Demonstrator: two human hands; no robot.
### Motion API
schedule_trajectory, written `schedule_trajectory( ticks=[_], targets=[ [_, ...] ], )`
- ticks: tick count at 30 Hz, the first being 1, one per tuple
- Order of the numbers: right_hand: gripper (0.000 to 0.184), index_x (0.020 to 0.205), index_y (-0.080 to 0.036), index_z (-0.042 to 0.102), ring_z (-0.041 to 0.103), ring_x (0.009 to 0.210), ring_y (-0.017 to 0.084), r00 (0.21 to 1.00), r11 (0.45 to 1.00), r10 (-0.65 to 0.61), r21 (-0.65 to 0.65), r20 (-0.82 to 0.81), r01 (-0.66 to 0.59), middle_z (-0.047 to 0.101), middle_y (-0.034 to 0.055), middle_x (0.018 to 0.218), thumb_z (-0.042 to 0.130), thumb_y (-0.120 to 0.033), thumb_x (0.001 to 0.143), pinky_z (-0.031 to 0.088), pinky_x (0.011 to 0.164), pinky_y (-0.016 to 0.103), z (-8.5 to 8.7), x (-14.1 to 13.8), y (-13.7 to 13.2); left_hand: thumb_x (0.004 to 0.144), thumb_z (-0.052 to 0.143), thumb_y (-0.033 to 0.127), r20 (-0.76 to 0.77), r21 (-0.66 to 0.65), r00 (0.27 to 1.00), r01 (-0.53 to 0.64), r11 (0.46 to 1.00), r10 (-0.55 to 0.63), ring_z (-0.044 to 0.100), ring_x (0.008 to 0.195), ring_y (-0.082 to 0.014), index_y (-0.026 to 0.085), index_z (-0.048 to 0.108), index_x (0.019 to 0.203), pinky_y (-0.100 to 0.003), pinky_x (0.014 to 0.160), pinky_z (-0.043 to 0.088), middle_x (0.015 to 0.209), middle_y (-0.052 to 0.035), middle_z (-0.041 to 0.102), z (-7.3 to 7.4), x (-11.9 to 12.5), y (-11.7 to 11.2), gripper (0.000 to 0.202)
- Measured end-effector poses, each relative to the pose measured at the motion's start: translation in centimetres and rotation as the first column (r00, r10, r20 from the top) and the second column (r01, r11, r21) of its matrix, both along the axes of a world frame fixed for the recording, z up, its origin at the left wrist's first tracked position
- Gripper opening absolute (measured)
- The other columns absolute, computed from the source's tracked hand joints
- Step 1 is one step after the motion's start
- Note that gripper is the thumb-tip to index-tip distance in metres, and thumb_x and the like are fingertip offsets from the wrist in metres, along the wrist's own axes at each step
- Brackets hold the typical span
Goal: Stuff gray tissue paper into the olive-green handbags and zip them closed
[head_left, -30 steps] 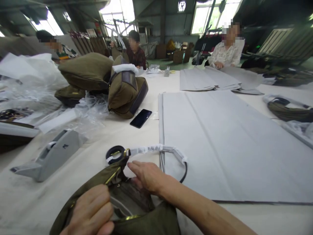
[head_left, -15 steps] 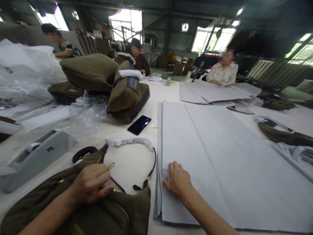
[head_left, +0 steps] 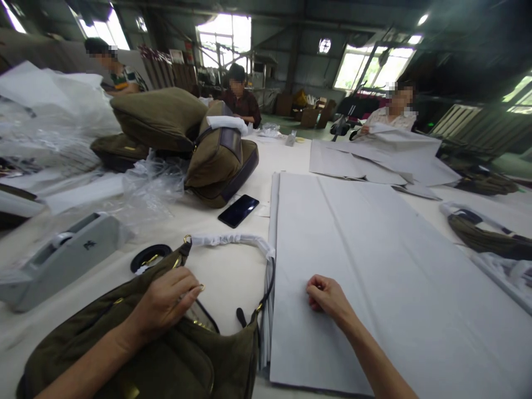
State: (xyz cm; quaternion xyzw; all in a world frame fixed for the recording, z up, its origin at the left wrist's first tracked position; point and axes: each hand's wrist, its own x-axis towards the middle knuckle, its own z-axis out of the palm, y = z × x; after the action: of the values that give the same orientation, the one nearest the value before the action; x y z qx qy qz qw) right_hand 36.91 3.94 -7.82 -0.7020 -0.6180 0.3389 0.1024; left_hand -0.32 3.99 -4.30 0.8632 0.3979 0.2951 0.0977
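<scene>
An olive-green handbag (head_left: 174,354) with gold zips lies in front of me, its strap (head_left: 226,239) partly wrapped in white material. My left hand (head_left: 170,302) rests over the bag's upper edge, fingers closed around a small gold clasp (head_left: 202,287) whose end shows at the fingertips. My right hand (head_left: 326,296) is over a stack of large pale grey sheets (head_left: 374,260), its fingers curled inward. Whatever may be inside those curled fingers is hidden. A coiled black strap (head_left: 150,258) with gold fittings lies behind the bag.
A grey tape dispenser (head_left: 78,255) stands at left, near clear plastic wrapping (head_left: 153,185). Behind are several piled olive bags (head_left: 216,155) and a black phone (head_left: 239,210). Another wrapped bag strap (head_left: 477,216) lies at right. Three people sit beyond, one handling grey sheets (head_left: 399,149).
My right hand has moved right, away from the stack's left edge, and its fingers have curled in. My left hand has shifted slightly right with the clasp. A person opposite has lifted a sheet.
</scene>
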Motion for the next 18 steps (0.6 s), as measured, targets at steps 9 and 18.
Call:
schedule_trajectory(
  ticks=[9,18],
  targets=[
    [0.013,0.079,-0.013,0.06,0.056,0.085,0.028,0.968,0.981,0.033,0.176,0.249,-0.079,0.061,0.0142,0.087,0.056,-0.012,0.067,0.04,0.072,0.036,0.3,-5.0,2.9,0.092,0.039,0.024,0.075,-0.246,0.997,0.009,0.969,0.01,0.051,0.076,-0.0149,0.017,0.053,0.08,-0.027,0.071,0.039,0.077,-0.0025,0.054,2.3,9.7,-1.5,0.02],
    [0.014,0.059,-0.019,0.043,0.041,0.052,0.011,0.9,0.994,-0.109,-0.019,-0.422,0.111,0.041,-0.0039,0.054,0.046,-0.033,0.063,0.037,0.051,0.024,-1.0,0.7,3.7,0.089,0.042,0.041,0.178,-0.607,0.933,-0.146,0.781,0.313,0.048,0.067,-0.0141,0.018,0.053,0.071,-0.025,0.065,0.036,0.069,0.0012,0.051,2.8,7.7,-2.6,0.031]
  ],
)
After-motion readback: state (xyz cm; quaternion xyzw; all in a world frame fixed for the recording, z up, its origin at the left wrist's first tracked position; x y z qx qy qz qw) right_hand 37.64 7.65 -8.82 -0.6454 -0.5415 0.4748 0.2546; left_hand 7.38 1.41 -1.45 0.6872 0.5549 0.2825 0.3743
